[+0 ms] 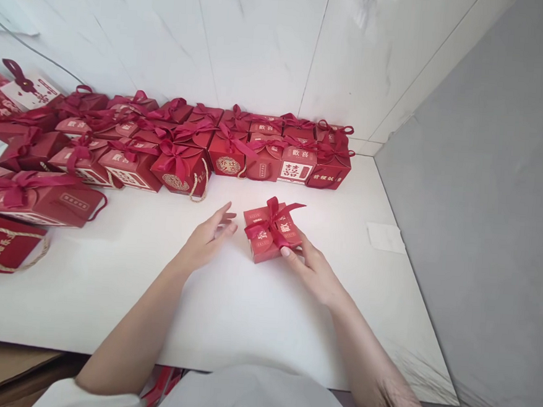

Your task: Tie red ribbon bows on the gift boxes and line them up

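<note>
A small red gift box (261, 252), tied on top with a dark red ribbon bow (272, 222), is in front of me near the middle of the white table. My right hand (311, 265) grips its right corner, the thumb on the near side and the other fingers partly hidden behind the box. To the left of the box, my left hand (208, 236) holds nothing. Its fingers are apart and point toward the box without touching it.
Rows of similar ribboned red boxes (181, 166) stand along the tiled wall (264, 42) and at the left of the white table (244, 325). A whitish patch (385, 237) lies near the right edge. Brown cardboard (0, 364) shows below the table at lower left.
</note>
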Available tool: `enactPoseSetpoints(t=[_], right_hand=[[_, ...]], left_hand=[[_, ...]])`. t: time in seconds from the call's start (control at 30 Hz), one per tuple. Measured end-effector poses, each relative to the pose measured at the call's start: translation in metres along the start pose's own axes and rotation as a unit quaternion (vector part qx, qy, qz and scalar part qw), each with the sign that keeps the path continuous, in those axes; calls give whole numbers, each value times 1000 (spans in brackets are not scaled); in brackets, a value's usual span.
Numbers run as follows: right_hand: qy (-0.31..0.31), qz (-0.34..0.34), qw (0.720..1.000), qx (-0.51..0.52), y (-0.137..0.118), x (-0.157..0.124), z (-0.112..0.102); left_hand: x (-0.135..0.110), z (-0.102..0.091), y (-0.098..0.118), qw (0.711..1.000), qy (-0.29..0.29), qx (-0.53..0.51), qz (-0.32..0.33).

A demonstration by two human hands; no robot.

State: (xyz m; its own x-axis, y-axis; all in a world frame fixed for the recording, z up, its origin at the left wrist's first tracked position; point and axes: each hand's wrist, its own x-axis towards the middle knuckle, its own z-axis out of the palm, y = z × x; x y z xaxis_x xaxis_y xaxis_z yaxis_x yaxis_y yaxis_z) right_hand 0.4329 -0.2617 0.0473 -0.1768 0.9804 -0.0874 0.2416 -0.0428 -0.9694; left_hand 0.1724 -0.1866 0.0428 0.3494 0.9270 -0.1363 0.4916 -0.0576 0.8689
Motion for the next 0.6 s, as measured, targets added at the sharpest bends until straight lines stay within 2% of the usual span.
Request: enactPoseSetpoints(t=[0.13,0.27,0.37,0.5,0.6], right_hand=[[-10,-3,1000,3,1,1,8],[-36,-31,999,11,2,-3,9],[-13,-27,998,51,4,-4,7],[24,25,982,187,1,-2,10],[45,53,971,227,-2,1,14]], left_hand=[[-3,12,3,990,-77,-31,113],[-8,16,11,992,-39,1,117],[-9,9,17,989,-47,5,137],[-9,2,19,970,-46,55,232],[-9,1,15,948,-68,84,299]])
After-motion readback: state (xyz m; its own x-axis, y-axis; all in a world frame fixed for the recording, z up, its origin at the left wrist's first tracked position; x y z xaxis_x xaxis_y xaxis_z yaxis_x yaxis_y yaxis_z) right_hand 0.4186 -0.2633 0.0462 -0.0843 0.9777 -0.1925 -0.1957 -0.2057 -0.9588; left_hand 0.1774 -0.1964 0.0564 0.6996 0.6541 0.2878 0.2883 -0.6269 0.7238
